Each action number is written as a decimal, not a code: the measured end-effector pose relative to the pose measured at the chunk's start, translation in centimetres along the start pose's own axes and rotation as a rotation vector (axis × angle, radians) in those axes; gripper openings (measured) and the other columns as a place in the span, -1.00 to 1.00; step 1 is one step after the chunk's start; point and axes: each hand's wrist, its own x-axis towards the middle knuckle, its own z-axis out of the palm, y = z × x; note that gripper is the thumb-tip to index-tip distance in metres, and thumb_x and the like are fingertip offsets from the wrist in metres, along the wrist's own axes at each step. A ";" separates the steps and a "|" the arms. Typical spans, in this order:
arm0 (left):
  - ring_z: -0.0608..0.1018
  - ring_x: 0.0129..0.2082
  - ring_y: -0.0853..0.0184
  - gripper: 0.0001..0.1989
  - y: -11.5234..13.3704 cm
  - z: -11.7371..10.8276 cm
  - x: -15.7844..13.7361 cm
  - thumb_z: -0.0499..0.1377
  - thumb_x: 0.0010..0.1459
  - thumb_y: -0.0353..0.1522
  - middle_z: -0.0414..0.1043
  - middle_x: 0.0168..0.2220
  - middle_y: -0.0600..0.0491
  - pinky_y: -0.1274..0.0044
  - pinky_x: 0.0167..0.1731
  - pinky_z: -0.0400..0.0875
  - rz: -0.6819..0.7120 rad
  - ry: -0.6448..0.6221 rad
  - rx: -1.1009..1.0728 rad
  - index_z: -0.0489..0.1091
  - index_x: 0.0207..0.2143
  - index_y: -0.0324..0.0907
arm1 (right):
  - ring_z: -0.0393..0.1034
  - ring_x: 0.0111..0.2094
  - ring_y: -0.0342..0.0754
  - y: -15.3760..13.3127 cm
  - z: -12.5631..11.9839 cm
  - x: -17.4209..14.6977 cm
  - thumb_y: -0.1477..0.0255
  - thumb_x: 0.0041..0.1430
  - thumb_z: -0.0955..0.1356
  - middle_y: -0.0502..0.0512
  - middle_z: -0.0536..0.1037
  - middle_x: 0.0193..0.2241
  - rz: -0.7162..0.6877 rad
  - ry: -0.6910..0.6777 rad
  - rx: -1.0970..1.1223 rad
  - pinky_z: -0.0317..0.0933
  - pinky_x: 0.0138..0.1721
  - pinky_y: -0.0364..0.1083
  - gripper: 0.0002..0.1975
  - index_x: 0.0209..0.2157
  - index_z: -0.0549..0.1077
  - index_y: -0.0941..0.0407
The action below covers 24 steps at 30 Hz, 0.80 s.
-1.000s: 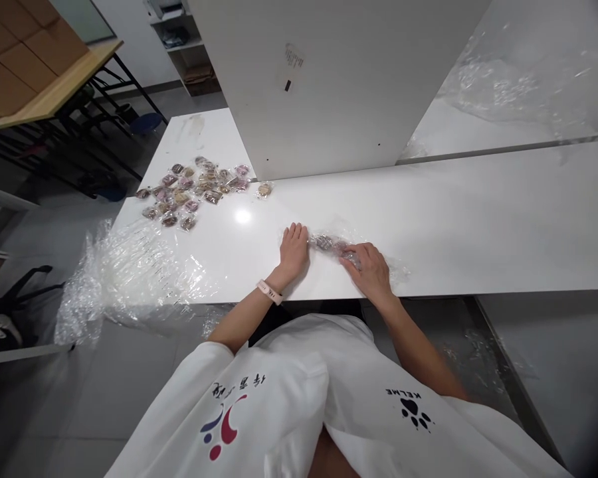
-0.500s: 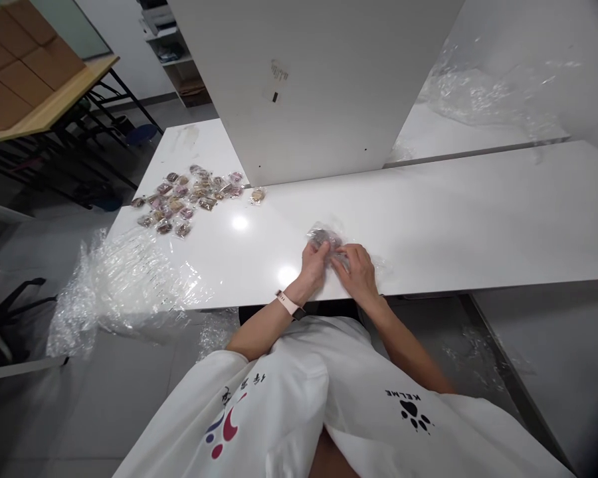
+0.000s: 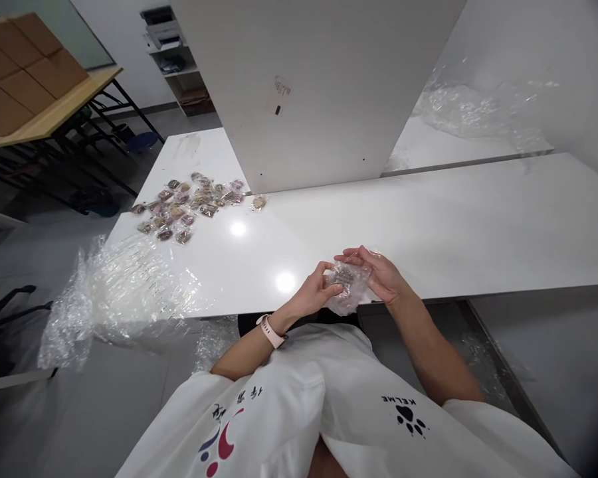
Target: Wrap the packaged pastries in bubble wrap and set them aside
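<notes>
Over the table's front edge, my left hand (image 3: 315,292) is closed on a clear plastic bag (image 3: 347,307) with its thumb on top. Inside the crinkled film sits a small dark, roundish item (image 3: 343,275), its kind hard to make out. My right hand (image 3: 383,275) cradles the other side of the same bag, palm turned inward, with long fingers reaching behind the film and the thumb raised. Part of the plastic lies against that palm. Small individually wrapped pieces (image 3: 208,210), brown, tan and purple, are scattered on the left of the white table (image 3: 259,265).
A heap of clear plastic bags (image 3: 134,285) hangs over the table's left front edge. Behind my hands rises a white upright panel (image 3: 319,99). More clear film (image 3: 468,109) lies at the back right. Cardboard boxes (image 3: 24,73) rest on a wooden table at far left.
Both hands have lifted and come nearer to me with the bag. My right hand has turned palm inward and its fingers have spread from a pinch.
</notes>
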 end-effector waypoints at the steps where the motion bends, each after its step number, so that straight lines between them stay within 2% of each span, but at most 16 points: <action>1: 0.44 -0.49 0.44 -0.51 -0.4 -0.3 0.1 0.27 0.17 -0.16 0.36 -0.43 0.18 0.56 -0.45 0.32 -0.041 0.038 0.004 0.15 0.03 -0.13 | 0.50 0.00 0.14 -0.3 0.3 -0.3 -0.03 0.27 0.25 0.25 0.59 -0.03 -0.037 -0.011 -0.050 0.37 0.05 0.19 -0.51 -0.15 0.52 0.09; 3: 0.41 -0.49 0.46 -0.45 -0.6 -1.0 0.4 0.30 0.14 -0.20 0.31 -0.44 0.19 0.56 -0.44 0.30 -0.088 0.101 0.005 0.15 0.08 -0.14 | 0.40 0.13 0.11 -0.5 1.3 -1.3 -0.02 0.33 0.20 0.19 0.52 0.09 -0.129 -0.055 -0.196 0.24 0.19 0.19 -0.50 -0.10 0.54 0.05; 5: 0.39 -0.47 0.46 -0.40 -0.2 -1.8 0.6 0.33 0.11 -0.25 0.28 -0.44 0.18 0.55 -0.42 0.31 -0.138 0.116 0.006 0.17 0.13 -0.16 | 0.17 0.31 0.11 -0.4 1.9 -2.5 0.00 0.35 0.19 0.09 0.30 0.30 -0.207 -0.139 -0.399 0.14 0.27 0.19 -0.52 0.04 0.52 -0.05; 7: 0.37 -0.47 0.45 -0.37 0.6 -2.4 0.4 0.32 0.11 -0.27 0.25 -0.44 0.18 0.55 -0.42 0.30 -0.160 0.081 0.043 0.18 0.18 -0.18 | -0.06 0.40 0.14 -0.1 1.8 -3.6 0.04 0.33 0.25 -0.03 0.00 0.42 -0.235 -0.243 -0.572 0.19 0.25 0.16 -0.51 0.22 0.37 -0.16; 9: 0.31 -0.51 0.46 -0.36 1.5 -2.3 0.1 0.29 0.14 -0.26 0.20 -0.49 0.21 0.56 -0.46 0.26 -0.115 0.017 0.161 0.17 0.23 -0.14 | -0.11 0.42 0.17 0.3 1.1 -4.3 0.08 0.29 0.31 -0.04 -0.12 0.44 -0.225 -0.310 -0.649 0.28 0.18 0.14 -0.38 0.35 0.15 -0.23; 11: 0.23 -0.57 0.45 -0.38 2.1 -1.7 -0.2 0.24 0.19 -0.24 0.14 -0.55 0.25 0.57 -0.51 0.18 -0.043 -0.061 0.318 0.16 0.26 -0.08 | -0.02 0.39 0.18 0.7 0.0 -4.6 0.12 0.28 0.33 0.01 -0.01 0.42 -0.216 -0.294 -0.647 0.29 0.17 0.16 -0.29 0.39 0.04 -0.23; 12: 0.21 -0.58 0.44 -0.40 2.3 -1.2 -0.3 0.21 0.21 -0.23 0.12 -0.58 0.26 0.57 -0.53 0.16 -0.021 -0.083 0.386 0.16 0.27 -0.05 | 0.04 0.37 0.18 0.8 -0.6 -4.6 0.13 0.28 0.35 0.04 0.08 0.40 -0.214 -0.270 -0.630 0.26 0.19 0.18 -0.29 0.39 0.06 -0.21; 14: 0.31 -0.55 0.40 -0.43 2.2 -0.1 -0.6 0.15 0.27 -0.19 0.24 -0.54 0.21 0.54 -0.50 0.24 0.008 -0.076 0.472 0.14 0.29 -0.02 | 0.16 0.31 0.19 1.1 -1.9 -4.3 0.15 0.25 0.37 0.08 0.23 0.33 -0.188 -0.232 -0.573 0.24 0.20 0.19 -0.33 0.34 0.19 -0.15; 15: 0.41 -0.47 0.35 -0.44 1.9 0.3 -0.7 0.12 0.29 -0.16 0.36 -0.45 0.14 0.51 -0.44 0.33 0.035 -0.039 0.506 0.13 0.30 -0.02 | 0.25 0.26 0.17 1.3 -2.7 -3.9 0.15 0.23 0.39 0.11 0.31 0.28 -0.164 -0.209 -0.533 0.26 0.19 0.18 -0.36 0.31 0.25 -0.12; 16: 0.50 -0.33 0.28 -0.44 1.5 0.5 -0.9 0.09 0.31 -0.15 0.46 -0.29 0.03 0.45 -0.33 0.41 0.077 0.020 0.550 0.11 0.31 -0.02 | 0.34 0.18 0.15 1.3 -3.7 -3.3 0.15 0.19 0.41 0.13 0.41 0.21 -0.141 -0.158 -0.480 0.31 0.14 0.17 -0.37 0.27 0.31 -0.09; 17: 0.53 -0.15 0.21 -0.44 0.8 0.5 -1.1 0.07 0.33 -0.15 0.48 -0.10 -0.07 0.37 -0.18 0.46 0.132 0.103 0.610 0.09 0.33 -0.03 | 0.43 0.07 0.12 1.3 -4.9 -2.4 0.14 0.15 0.44 0.14 0.49 0.11 -0.133 -0.062 -0.410 0.38 0.06 0.14 -0.38 0.23 0.36 -0.06; 19: 0.40 0.18 0.09 -0.46 -0.9 -0.1 -1.6 0.03 0.36 -0.18 0.32 0.19 -0.18 0.21 0.12 0.36 0.235 0.317 0.780 0.08 0.33 -0.08 | 0.51 -0.13 0.04 0.9 -7.9 0.1 0.10 0.04 0.48 0.11 0.56 -0.07 -0.182 0.252 -0.230 0.48 -0.13 0.09 -0.39 0.11 0.41 -0.02; 21: 0.23 0.33 0.02 -0.50 -2.7 -1.3 -2.3 0.01 0.36 -0.23 0.22 0.29 -0.20 0.08 0.27 0.17 0.271 0.523 0.977 0.13 0.30 -0.13 | 0.49 -0.20 -0.01 -0.3 -11.5 3.0 0.05 -0.02 0.48 0.06 0.55 -0.14 -0.304 0.602 -0.105 0.49 -0.24 0.06 -0.42 0.01 0.40 -0.02; 22: 0.19 0.36 0.00 -0.52 -3.6 -2.0 -2.6 0.01 0.36 -0.25 0.22 0.30 -0.20 0.04 0.29 0.12 0.260 0.595 1.063 0.16 0.29 -0.13 | 0.48 -0.18 -0.02 -1.2 -13.2 4.5 0.04 0.00 0.46 0.05 0.53 -0.13 -0.356 0.723 -0.114 0.49 -0.25 0.07 -0.45 -0.01 0.37 -0.02; 24: 0.18 0.37 0.00 -0.53 -4.8 -3.1 -3.1 0.02 0.34 -0.27 0.21 0.31 -0.18 0.02 0.31 0.08 0.222 0.671 1.189 0.19 0.27 -0.12 | 0.45 -0.14 -0.03 -3.1 -16.0 7.0 0.03 0.08 0.40 0.05 0.50 -0.11 -0.394 0.815 -0.238 0.47 -0.22 0.09 -0.50 -0.02 0.34 -0.02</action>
